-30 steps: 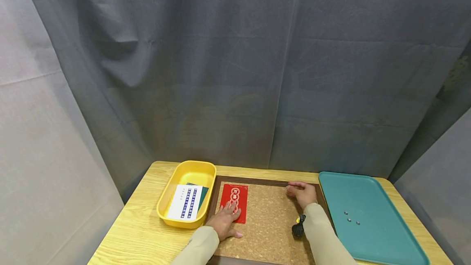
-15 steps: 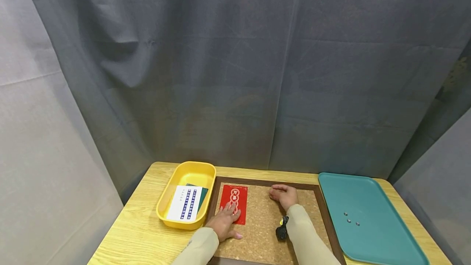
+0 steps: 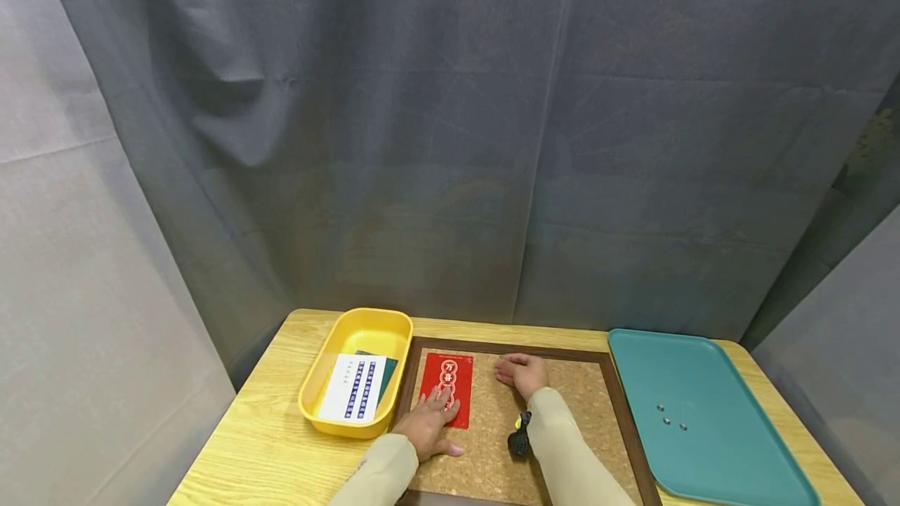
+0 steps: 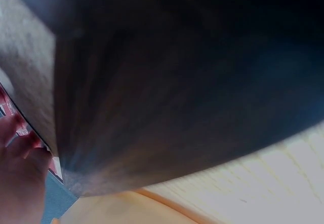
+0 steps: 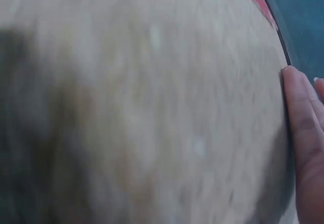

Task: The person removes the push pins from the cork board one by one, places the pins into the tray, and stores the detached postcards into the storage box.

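Note:
A red paper envelope [image 3: 460,389] with white characters lies on the left part of a cork board [image 3: 492,451] with a dark brown frame. My left hand [image 3: 425,426] rests on its lower part, fingers spread. My right hand [image 3: 522,373] is over the board's upper middle, just right of the envelope. In the right wrist view, its fingers [image 5: 304,117] look fairly straight, near the board's dark edge. Whether something small is between its fingertips is hidden. In the left wrist view only part of the left hand [image 4: 23,173] shows, beside a dark blurred surface.
A yellow bin [image 3: 309,393] at left holds a white card [image 3: 344,389] with blue print over a dark green one [image 3: 388,373]. On the right, a teal tray [image 3: 724,389] bears small shiny metal pieces [image 3: 666,420]. A grey curtain [image 3: 450,139] hangs behind the wooden table [image 3: 246,428].
My right hand has moved left from the board's upper right corner to beside the red envelope. The left hand has stayed on the envelope.

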{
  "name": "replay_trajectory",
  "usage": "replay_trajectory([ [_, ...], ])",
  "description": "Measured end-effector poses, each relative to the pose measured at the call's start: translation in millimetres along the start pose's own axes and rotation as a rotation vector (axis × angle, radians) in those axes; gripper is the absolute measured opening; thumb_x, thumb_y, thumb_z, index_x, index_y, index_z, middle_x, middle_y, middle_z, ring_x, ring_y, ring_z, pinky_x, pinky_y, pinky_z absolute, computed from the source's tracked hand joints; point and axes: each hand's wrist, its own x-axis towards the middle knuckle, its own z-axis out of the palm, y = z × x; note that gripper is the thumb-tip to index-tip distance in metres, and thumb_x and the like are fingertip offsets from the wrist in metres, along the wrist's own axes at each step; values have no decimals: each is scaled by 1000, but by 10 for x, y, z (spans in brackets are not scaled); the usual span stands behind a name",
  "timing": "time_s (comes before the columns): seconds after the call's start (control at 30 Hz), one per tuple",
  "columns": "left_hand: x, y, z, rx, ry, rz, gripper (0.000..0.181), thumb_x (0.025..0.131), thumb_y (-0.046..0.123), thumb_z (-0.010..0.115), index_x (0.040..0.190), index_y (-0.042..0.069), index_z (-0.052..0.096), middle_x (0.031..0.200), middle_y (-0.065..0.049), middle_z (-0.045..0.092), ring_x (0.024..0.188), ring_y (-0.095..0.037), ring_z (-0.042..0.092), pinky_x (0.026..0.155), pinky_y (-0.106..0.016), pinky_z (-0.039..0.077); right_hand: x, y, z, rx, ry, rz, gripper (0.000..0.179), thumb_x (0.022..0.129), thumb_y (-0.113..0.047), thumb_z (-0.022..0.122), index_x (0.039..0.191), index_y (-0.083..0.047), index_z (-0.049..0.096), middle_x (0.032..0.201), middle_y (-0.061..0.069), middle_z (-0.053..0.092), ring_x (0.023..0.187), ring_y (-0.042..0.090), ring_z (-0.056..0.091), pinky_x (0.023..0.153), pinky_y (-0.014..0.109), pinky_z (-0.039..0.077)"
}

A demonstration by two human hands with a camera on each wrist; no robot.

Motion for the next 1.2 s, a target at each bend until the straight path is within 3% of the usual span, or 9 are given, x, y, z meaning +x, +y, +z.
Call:
replay_trajectory([
  [0.27,-7,-2,46,-6,9,-3,81,76,54,70,142,11,50,152,-15,36,141,-34,30,114,-44,29,-41,51,206,108,-28,79,24,89,7,57,108,23,56,93,32,67,79,29,71,73,40,59],
  [0.5,-22,28,49,-20,7,-21,81,76,53,71,141,12,50,152,-14,37,141,-33,30,113,-44,30,-86,71,282,214,-44,133,30,92,2,53,114,22,52,94,28,67,84,32,70,76,39,58],
  [0.7,-20,14,29,-16,-15,-22,81,76,54,70,143,12,49,153,-13,35,142,-33,29,114,-43,29,-89,61,334,221,-57,144,31,93,1,52,115,23,51,96,29,67,91,38,69,78,42,58],
  [1.2,8,-7,6,-1,16,-7,80,76,52,71,141,11,50,151,-16,37,140,-35,31,113,-44,30,-44,51,309,243,-105,162,33,94,-2,52,119,21,52,98,24,69,88,31,70,75,37,59],
])
